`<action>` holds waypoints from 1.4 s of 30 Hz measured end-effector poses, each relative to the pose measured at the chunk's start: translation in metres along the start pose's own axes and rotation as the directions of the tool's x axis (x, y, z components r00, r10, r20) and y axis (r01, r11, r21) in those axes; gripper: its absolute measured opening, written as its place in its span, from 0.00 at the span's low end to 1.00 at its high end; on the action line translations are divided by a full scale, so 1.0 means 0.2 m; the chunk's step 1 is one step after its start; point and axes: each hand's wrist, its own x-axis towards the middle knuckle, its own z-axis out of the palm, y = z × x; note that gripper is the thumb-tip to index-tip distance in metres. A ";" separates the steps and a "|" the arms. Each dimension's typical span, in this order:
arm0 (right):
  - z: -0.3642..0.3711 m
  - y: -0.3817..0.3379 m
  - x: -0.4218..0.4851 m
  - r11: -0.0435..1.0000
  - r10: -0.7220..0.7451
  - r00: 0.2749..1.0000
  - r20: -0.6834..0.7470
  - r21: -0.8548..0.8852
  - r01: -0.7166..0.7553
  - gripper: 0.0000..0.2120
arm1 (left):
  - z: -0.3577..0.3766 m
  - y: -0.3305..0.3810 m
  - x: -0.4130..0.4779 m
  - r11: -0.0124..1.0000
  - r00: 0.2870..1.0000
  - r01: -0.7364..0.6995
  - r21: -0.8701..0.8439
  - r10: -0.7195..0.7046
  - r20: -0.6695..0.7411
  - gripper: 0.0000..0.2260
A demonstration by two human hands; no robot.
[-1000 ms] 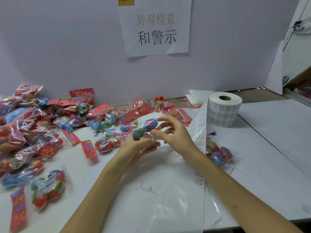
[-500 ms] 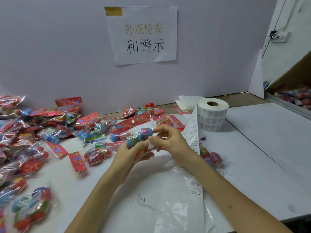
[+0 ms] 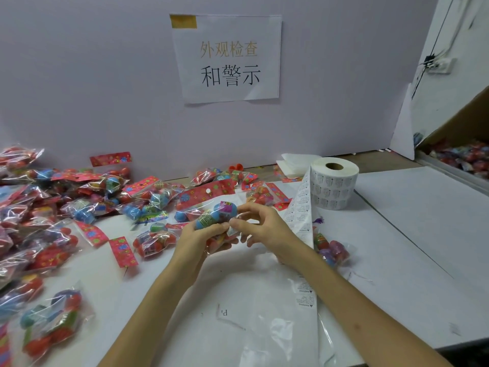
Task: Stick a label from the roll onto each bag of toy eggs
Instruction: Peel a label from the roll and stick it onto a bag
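A clear bag of toy eggs (image 3: pixel 215 214) with a blue egg on top is held above the table centre. My left hand (image 3: pixel 199 241) grips it from below. My right hand (image 3: pixel 260 225) pinches a small white label (image 3: pixel 233 230) against the bag's right side. The white label roll (image 3: pixel 334 182) stands behind and to the right. Its strip (image 3: pixel 301 215) hangs down past my right wrist toward the table's front edge.
Several bags of toy eggs (image 3: pixel 47 207) with red header cards lie piled across the left of the white table (image 3: pixel 397 247). One bag (image 3: pixel 332 251) lies under the strip at right. A cardboard box (image 3: pixel 460 154) with more bags sits far right. A paper sign (image 3: pixel 227 58) hangs on the wall.
The view has shifted a little. My hands stay together on the bag, with my right fingers working the label at its right side.
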 end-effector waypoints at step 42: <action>-0.16 -0.07 -0.01 0.999 -0.042 0.993 -0.107 0.017 0.044 0.06 | 0.02 0.04 -0.04 0.970 0.998 -0.059 0.234 0.062 -0.004 0.22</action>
